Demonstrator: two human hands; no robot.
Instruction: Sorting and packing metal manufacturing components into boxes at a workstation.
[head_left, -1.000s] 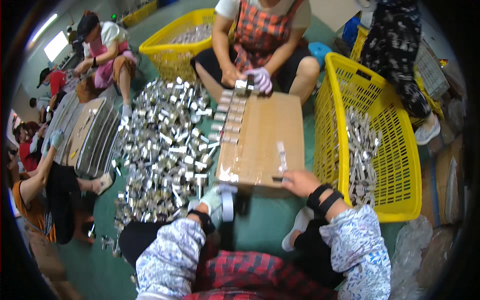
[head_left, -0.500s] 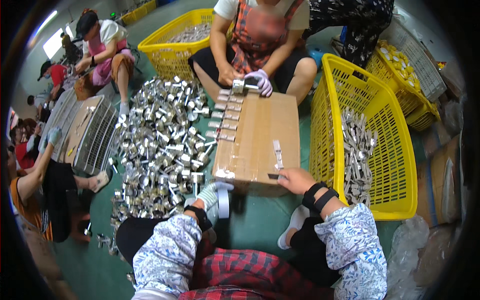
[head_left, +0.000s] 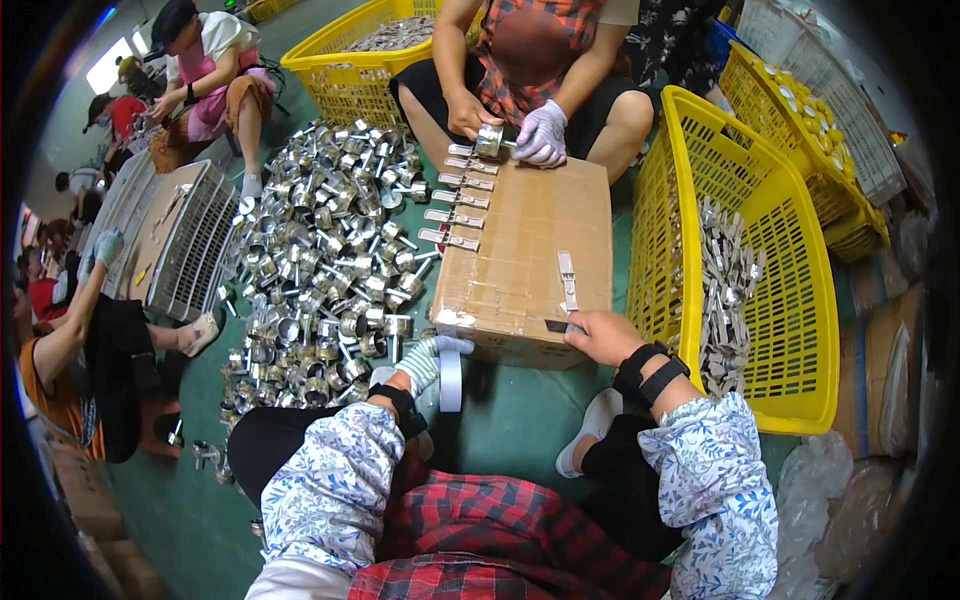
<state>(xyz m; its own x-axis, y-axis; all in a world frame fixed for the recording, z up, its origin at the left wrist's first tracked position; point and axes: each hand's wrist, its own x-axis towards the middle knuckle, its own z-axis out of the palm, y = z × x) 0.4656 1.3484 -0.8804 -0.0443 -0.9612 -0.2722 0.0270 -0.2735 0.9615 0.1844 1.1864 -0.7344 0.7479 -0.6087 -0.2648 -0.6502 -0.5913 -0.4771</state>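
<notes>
A cardboard box [head_left: 535, 215] stands in front of me. At its near left corner is my gloved left hand [head_left: 425, 362], fingers curled over a pale grey roll of tape [head_left: 451, 382] hanging beside them; the thumb is hidden. My bare right hand [head_left: 604, 337] pinches a small dark flat strip [head_left: 556, 325] at the box's near right edge. Just beyond it, one flat metal clip-like piece [head_left: 567, 280] lies alone. Several similar pieces [head_left: 458, 219] line the left edge. Across the box, a co-worker's hands [head_left: 541, 135] hold a round metal part with a stem [head_left: 489, 141].
A large heap of round metal parts with stems [head_left: 320, 250] covers the green floor at left. A tall yellow basket [head_left: 815, 330] with flat metal pieces stands at right. Another yellow basket [head_left: 310, 85] is at the back. Plastic bags [head_left: 815, 490] lie at lower right. Other people sit at left.
The view has shifted slightly, so the box sits a little higher and farther right. The co-worker's gloved hand has turned around the part's stem. My hands keep their holds.
</notes>
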